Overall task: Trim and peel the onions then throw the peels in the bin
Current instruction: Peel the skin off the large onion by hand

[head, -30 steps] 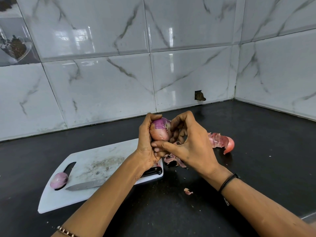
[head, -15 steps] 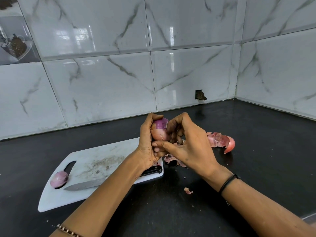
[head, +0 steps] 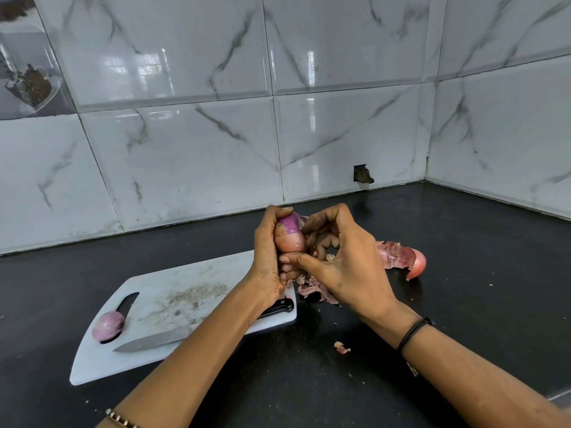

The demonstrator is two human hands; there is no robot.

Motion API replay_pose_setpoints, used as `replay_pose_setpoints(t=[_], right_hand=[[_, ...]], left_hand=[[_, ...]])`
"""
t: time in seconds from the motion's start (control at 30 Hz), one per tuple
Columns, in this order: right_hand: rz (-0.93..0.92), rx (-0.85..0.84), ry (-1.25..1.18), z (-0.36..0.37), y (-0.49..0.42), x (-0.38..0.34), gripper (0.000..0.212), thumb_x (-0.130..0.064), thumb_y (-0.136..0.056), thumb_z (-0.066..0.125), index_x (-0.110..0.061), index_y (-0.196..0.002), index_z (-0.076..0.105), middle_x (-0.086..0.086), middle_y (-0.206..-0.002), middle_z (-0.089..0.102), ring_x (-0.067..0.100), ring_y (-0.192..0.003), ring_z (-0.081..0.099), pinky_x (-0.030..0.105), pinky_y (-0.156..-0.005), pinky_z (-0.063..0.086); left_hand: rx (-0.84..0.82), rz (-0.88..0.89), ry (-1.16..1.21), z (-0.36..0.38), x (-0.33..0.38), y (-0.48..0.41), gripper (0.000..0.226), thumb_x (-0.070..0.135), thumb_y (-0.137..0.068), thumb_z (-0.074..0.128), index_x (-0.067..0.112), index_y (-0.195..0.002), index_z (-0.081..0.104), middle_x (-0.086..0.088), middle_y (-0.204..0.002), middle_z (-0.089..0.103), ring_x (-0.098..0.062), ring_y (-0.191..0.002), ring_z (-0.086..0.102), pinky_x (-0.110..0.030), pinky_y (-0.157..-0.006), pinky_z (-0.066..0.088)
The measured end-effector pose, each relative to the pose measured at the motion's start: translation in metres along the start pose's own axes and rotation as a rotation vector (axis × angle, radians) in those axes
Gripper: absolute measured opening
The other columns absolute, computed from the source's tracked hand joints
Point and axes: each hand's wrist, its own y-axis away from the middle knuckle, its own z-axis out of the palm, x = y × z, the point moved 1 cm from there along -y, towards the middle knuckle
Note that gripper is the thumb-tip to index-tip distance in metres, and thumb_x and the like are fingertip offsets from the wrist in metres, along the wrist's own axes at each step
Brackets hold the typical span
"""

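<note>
Little has shifted since a second ago: both hands still work above the table's middle, left hand (head: 267, 251) gripping the onion (head: 289, 234), right hand (head: 343, 261) pinching its papery skin. Best pull downward in strips, over the peels (head: 313, 290).

**Half-peeled onion held above the counter**

The left hand (head: 267, 257) grips a partly peeled red onion (head: 289, 234) upright, purple flesh bare at its top. The right hand (head: 346, 267) pinches its skin at top and bottom. Loose pink peels (head: 398, 256) lie on the black stone countertop (head: 463, 304). A white plastic cutting board (head: 173, 304) carries a peeled purple onion (head: 108, 325) and a steel knife (head: 154, 341).
</note>
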Motion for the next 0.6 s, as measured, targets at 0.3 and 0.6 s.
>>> replay_pose_setpoints(t=[0.3,0.6], right_hand=[[-0.02,-0.012,0.028,0.0035,0.0009,0.0022,0.042,-0.025,-0.077,0.09,-0.013,-0.097,0.055,-0.004,-0.082,0.066,0.012,-0.068,0.061,0.019,-0.062,0.051],[0.011,-0.018,0.028,0.0013,0.0,0.0003,0.055,-0.034,-0.07,0.091,-0.016,-0.106,0.054,-0.008,-0.096,0.064,0.006,-0.075,0.06,0.025,-0.072,0.055]], left_hand=[[-0.015,-0.022,-0.003,0.0018,0.0022,-0.0014,0.054,0.054,-0.09,0.049,0.006,-0.067,0.055,0.0,-0.043,0.037,-0.005,-0.027,0.024,-0.013,-0.031,0.016],[-0.011,-0.006,-0.006,0.0001,0.0022,0.0021,0.05,0.05,-0.092,0.05,0.012,-0.061,0.058,-0.004,-0.047,0.048,-0.006,-0.027,0.026,-0.014,-0.031,0.018]])
